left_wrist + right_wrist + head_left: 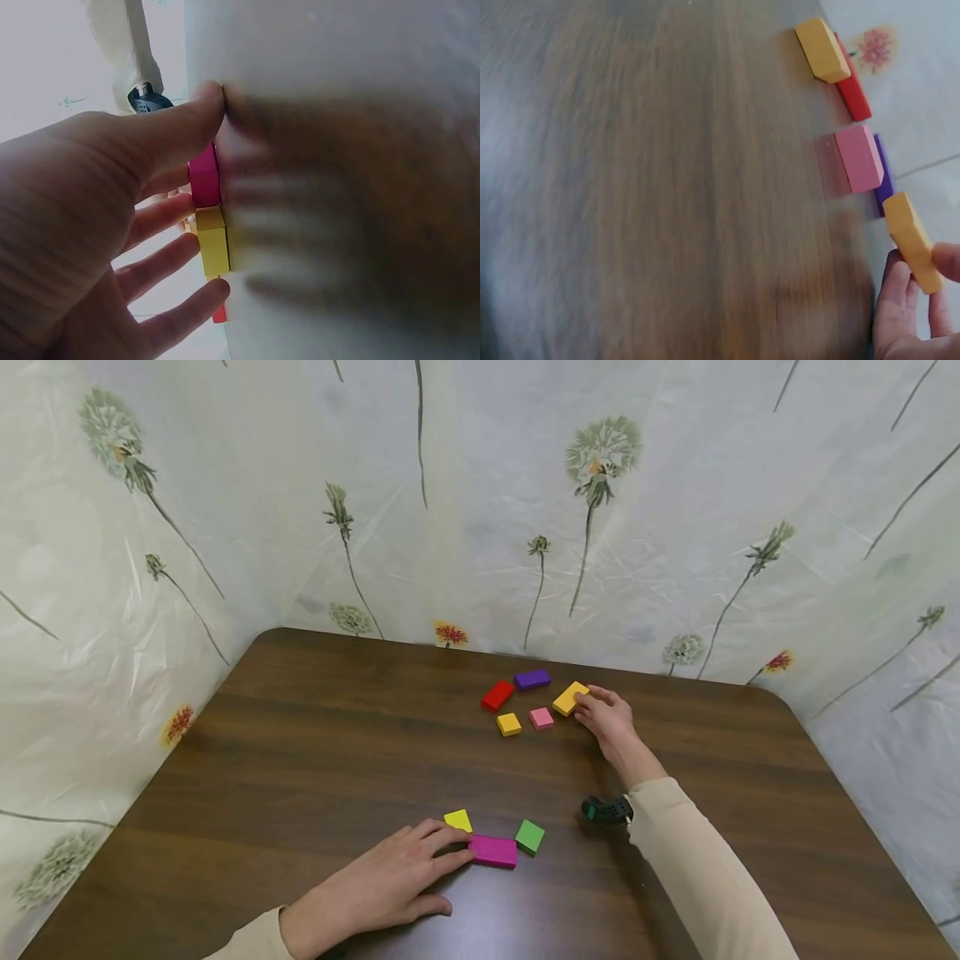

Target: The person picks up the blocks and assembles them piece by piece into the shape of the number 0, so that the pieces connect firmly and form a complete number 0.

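At the lower centre of the frame, the left hand [390,877] lies with fingers loosely spread and thumb held apart, fingertips against the left end of the magenta block [493,852] and overlapping the lower edge of the yellow block [458,820]. It pinches nothing, so a careless push from those fingers could slide the magenta block into the green block [529,837] just off its right end, or skew the yellow one out of line.

Right of centre, a dark wrist device [606,811] hangs from the right wrist; if the arm is drawn back low, it might sweep the green block aside.

Farther up the desk [337,735], the right hand [611,727] pinches the long orange block [567,698] by its right end between thumb and fingers. A hold so near one end could let the block tip or swivel; whether it is off the surface, one cannot tell. Moved leftward while low, it could knock the pink block [542,718], then the small orange block [509,724], or, farther back, the purple block [532,679].
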Tool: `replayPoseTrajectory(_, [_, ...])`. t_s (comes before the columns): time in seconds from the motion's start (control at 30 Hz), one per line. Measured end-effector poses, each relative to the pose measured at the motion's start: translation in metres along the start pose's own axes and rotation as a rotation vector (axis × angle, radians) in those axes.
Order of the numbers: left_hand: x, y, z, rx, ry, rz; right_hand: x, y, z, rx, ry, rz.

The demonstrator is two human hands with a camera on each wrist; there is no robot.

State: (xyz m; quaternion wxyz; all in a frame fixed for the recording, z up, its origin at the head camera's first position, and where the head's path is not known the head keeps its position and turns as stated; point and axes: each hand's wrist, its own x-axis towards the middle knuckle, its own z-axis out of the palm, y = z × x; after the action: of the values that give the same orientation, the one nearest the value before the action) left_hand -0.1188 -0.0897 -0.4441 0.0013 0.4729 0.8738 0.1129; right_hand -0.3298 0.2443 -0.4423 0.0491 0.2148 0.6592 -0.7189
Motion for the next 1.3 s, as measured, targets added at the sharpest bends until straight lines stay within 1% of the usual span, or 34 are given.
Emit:
replayPoseTrajectory(0.2, [0.0, 0.0, 0.0, 0.017, 0.032, 0.017, -0.001, 0.001, -0.007, -0.017, -0.007, 0.007])
replayPoseTrajectory(0.37, [-0.001, 0.001, 0.001, 0.018, 0.041, 0.021, -0.003, 0.0, -0.012, -0.013, -0.027, 0.004])
replayPoseTrajectory(0.67, [-0.001, 0.001, 0.002, 0.016, 0.033, 0.013, -0.021, -0.007, -0.013, -0.024, -0.104, -0.016])
replayPoseTrajectory(0.87, [-0.001, 0.002, 0.0, 0.013, 0.02, -0.004, -0.031, -0.01, -0.015, -0.039, -0.146, 0.006])
replayPoseTrajectory(1.0, [-0.001, 0.002, -0.001, 0.012, 0.018, 0.001, -0.036, -0.008, -0.017, -0.04, -0.184, 0.012])
replayPoseTrajectory(1.2, [-0.001, 0.001, 0.0, 0.023, 0.024, 0.015, -0.043, -0.004, -0.017, -0.027, -0.217, -0.01])
replayPoseTrajectory(1.3, [-0.001, 0.001, 0.0, 0.027, 0.023, 0.015, -0.047, -0.004, -0.017, -0.043, -0.236, -0.019])
